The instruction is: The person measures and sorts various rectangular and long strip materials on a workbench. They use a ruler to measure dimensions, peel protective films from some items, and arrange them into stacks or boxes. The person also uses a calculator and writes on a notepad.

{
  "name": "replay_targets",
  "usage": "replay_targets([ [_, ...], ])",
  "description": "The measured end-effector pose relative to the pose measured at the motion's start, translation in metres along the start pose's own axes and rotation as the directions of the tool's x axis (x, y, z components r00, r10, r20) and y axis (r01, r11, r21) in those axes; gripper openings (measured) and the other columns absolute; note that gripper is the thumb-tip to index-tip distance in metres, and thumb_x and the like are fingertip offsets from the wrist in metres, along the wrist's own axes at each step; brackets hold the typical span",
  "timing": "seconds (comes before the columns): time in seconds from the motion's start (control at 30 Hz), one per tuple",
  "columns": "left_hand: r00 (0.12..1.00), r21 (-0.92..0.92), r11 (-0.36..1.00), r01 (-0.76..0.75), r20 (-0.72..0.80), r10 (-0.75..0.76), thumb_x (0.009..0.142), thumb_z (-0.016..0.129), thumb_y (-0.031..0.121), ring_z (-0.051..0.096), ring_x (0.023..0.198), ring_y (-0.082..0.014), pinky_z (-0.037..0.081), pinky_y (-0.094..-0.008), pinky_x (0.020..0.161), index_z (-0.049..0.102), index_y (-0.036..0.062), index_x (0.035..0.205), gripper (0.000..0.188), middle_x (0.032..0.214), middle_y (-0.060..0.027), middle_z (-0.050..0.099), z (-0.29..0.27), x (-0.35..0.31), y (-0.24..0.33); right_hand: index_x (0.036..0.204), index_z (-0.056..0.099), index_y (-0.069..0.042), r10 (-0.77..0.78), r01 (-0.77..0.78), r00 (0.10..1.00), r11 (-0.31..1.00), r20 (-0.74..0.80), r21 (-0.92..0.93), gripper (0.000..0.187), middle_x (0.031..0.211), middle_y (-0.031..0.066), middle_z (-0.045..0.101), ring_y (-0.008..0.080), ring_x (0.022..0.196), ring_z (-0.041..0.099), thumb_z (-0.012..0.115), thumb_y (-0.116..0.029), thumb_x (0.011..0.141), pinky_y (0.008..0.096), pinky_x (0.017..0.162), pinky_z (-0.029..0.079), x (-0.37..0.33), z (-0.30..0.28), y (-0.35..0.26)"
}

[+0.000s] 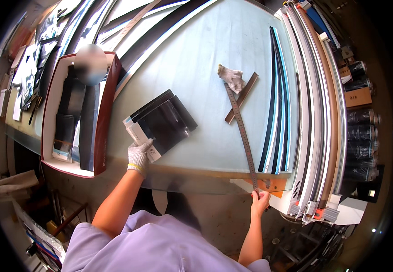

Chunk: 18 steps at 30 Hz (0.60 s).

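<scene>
My left hand (138, 158), in a pale knit glove with a yellow band at the cuff, grips several dark glossy film sheets (162, 127) by their white label strips. The sheets are fanned over the glass tabletop (183, 81). My bare right hand (260, 201) pinches the near end of a long metal ruler (242, 136) at the table's front edge. The ruler's far end reaches a crumpled whitish knit glove (231, 78). Beside that glove lies a short brown strip (251, 86), crossing the ruler at a slant.
Left of the sheets stands an open dark-red box (100, 131) with dark sheets inside; a blurred patch covers its far end. Long dark-and-white strips (276, 104) lie at right, before a roller-edged cutting rail (325, 99). More strips (155, 34) crowd the far left.
</scene>
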State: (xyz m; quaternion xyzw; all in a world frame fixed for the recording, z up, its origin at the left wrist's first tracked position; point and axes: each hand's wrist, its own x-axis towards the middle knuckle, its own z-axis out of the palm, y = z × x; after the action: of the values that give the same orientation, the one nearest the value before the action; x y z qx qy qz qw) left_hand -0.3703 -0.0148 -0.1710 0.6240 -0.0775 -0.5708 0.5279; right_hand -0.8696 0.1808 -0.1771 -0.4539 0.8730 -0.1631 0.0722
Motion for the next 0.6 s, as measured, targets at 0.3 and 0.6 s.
replay_targets([
  [0.3, 0.995, 0.014, 0.998, 0.063, -0.078, -0.062, 0.086, 0.073, 0.005, 0.070, 0.088, -0.0256, 0.057, -0.0381, 0.082, 0.061, -0.0020, 0.120, 0.037, 0.103, -0.0111, 0.069, 0.008, -0.016, -0.004, 0.132, 0.053, -0.002, 0.233, -0.312, 0.906, 0.931, 0.353, 0.188, 0.053, 0.116, 0.0143, 0.063, 0.0319, 0.099, 0.065, 0.062, 0.013, 0.082, 0.0399, 0.088, 0.049, -0.090, -0.052, 0.030],
  [0.6, 0.999, 0.035, 0.999, -0.004, -0.047, 0.006, 0.086, 0.075, 0.012, 0.067, 0.079, -0.0182, 0.054, -0.0333, 0.075, 0.068, -0.0029, 0.110, 0.029, 0.095, -0.0078, 0.070, 0.006, -0.022, 0.000, 0.140, 0.059, -0.010, -0.261, 0.138, 0.939, 0.884, 0.225, 0.447, 0.062, 0.098, 0.0104, 0.057, 0.0269, 0.092, 0.059, 0.064, 0.012, 0.082, 0.0345, 0.086, 0.047, -0.038, -0.025, -0.122],
])
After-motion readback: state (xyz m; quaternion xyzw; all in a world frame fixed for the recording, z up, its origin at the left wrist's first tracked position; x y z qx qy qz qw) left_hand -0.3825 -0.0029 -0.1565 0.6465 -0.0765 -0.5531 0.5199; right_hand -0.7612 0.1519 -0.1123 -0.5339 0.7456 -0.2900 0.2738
